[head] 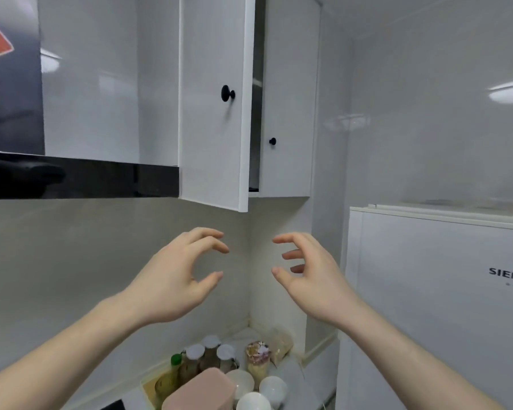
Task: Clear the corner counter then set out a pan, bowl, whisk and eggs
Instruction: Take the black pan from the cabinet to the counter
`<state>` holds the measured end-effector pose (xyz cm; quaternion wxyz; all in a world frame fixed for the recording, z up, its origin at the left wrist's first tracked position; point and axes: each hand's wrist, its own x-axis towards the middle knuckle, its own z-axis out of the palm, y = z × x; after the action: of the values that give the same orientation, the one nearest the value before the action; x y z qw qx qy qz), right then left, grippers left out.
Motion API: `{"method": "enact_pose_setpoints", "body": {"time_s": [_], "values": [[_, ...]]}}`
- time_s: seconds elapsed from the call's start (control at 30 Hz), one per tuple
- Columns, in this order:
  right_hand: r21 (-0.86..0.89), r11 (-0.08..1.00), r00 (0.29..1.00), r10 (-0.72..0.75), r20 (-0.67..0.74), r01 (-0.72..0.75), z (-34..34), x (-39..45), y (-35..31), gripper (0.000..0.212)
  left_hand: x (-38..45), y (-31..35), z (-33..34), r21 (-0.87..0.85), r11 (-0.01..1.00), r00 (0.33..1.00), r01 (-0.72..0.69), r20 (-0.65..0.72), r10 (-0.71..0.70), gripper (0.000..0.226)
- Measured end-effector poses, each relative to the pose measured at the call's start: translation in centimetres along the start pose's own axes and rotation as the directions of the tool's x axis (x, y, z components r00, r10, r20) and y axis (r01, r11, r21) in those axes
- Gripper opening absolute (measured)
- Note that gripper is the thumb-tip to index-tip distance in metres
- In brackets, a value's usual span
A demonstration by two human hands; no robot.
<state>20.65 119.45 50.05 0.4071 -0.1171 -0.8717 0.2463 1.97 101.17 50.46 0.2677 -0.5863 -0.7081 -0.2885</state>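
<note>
While raised below cabinet door (214,99), left hand (172,279), right hand (311,273), fingers loosely curled apart, seemingly holding nothing

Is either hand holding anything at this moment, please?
No: the left hand and right hand are both raised below the open cabinet door, fingers loosely curved around nothing.

Both hands are raised, holding nothing: the left hand (175,276) and right hand (311,276) face each other, fingers (211,238) loosely curved, just below a white cabinet door (214,99) that stands ajar, black knob (228,93) on it. Down in the corner, the tabletop (290,371) carries 3 white-capped jars (211,350), a green-capped bottle (174,371), a pink box (202,392) and 3 white bowls (273,389). A white fridge (442,291) stands at right.
</note>
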Motion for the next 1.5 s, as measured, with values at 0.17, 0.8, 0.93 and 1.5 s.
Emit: {"method": "enact_pose_setpoints", "body": {"time_s": [0.17, 0.8, 0.93, 1.5], "values": [[0.11, 0.992, 0.998, -0.053, -0.045, 0.058, -1.7, 6.5, 4.9, 0.035, 4.1, 1.2, 3.7, 0.071, 0.995, 0.997, 0.074, 0.031, -0.076, 0.032], [0.114, 0.993, 0.999, -0.042, -0.015, 0.044, 2.5, 27.1, 14.6, 0.043, 25.2, -5.5, 14.8, 0.296, 0.867, 0.915, 0.4, -0.171, -0.364, 0.043], [0.018, 0.997, 0.997, -0.072, 0.004, 0.072, 3.4, 31.4, 14.3, 0.046, 28.4, -8.4, 15.2, 0.313, 0.851, 0.9, 0.423, -0.254, -0.354, 0.036], [-0.358, 0.913, 0.965, -0.114, 0.236, 0.196, 9.0, 43.4, 13.6, 0.051, 32.2, -18.5, 12.9, 0.326, 0.667, 0.735, 0.67, -0.415, -0.536, 0.034]]}}
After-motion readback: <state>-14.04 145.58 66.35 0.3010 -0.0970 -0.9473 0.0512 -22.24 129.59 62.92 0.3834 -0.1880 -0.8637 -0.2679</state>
